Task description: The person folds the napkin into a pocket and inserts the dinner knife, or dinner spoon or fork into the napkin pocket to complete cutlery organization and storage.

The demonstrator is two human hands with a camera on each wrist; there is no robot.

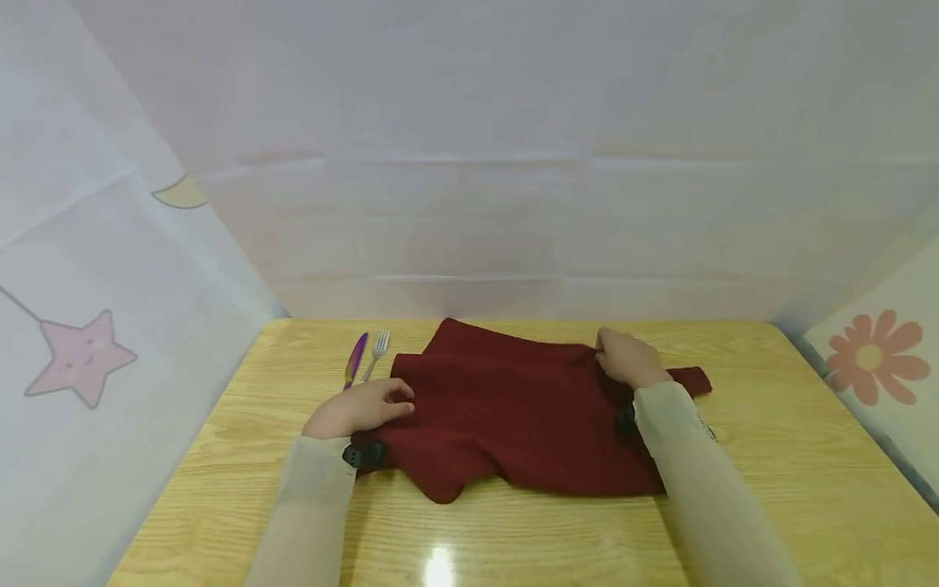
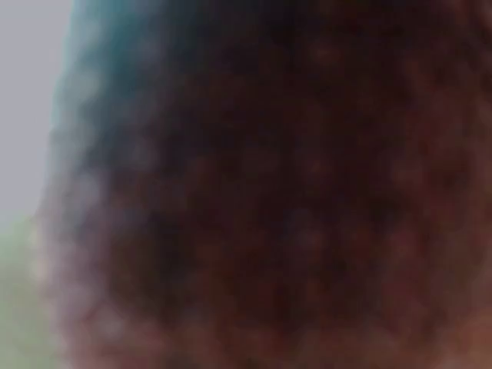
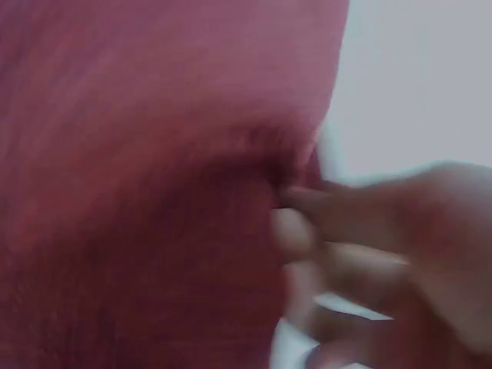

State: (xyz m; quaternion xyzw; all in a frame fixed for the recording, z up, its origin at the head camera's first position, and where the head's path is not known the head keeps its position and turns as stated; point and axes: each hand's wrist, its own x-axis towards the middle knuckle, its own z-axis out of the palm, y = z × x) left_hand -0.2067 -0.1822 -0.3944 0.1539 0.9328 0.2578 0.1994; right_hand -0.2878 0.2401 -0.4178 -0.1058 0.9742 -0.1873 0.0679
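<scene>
A dark red cloth (image 1: 513, 408) lies rumpled on the wooden table, partly folded over itself. At its upper right, my right hand (image 1: 631, 359) pinches the edge. The right wrist view shows that hand (image 3: 369, 246) with thumb and fingertips closed on a gathered bit of the cloth (image 3: 154, 192). On the left side, my left hand (image 1: 363, 408) is over the cloth's edge, its fingers loosely bent and a gap showing between thumb and forefinger. Blurred dark cloth (image 2: 292, 192) fills most of the left wrist view and hides the left fingers there.
Just beyond the left hand lie a purple and gold knife (image 1: 355, 359) and a silver fork (image 1: 377, 352), their lower ends near the hand. The wooden table (image 1: 550, 538) ends at a pale sheet wall (image 1: 469, 204), with printed sheets at both sides.
</scene>
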